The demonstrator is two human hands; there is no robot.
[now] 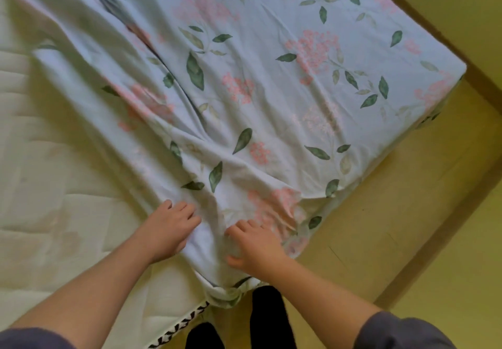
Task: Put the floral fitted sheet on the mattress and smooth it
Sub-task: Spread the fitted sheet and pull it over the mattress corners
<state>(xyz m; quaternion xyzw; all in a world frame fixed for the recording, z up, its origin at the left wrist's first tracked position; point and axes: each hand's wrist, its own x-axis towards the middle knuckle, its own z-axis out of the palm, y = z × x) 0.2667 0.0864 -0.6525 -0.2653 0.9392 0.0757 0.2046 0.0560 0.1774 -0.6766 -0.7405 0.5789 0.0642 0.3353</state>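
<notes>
The pale blue floral fitted sheet [271,82], printed with pink blossom clusters and green leaves, lies across the right-hand part of the cream quilted mattress [54,180]. It looks pulled down over the far right corner [456,74], which would be why the cloth there lies fairly flat. Toward the left it runs in long diagonal folds and stops short, leaving the quilted top bare. Its gathered hem [228,297] hangs loose over the near edge, not yet tucked under, so this side is probably the next to be seated. The left hand [171,229] sits on the sheet's left border with fingers bent and their tips hooked into a gather of cloth, seemingly to drag the slack toward the uncovered side. The right hand [255,242] rests just beside it, a raised fold between them, fingers spread and thumb splayed, pressing the fabric down without clasping it, likely to hold that part in place. Dark grey sleeves [402,332] frame the bottom corners, black-socked feet [266,316] stand by the mattress's zigzag-trimmed edge [179,329], and a yellowish wooden floor [407,213] lies to the right.
</notes>
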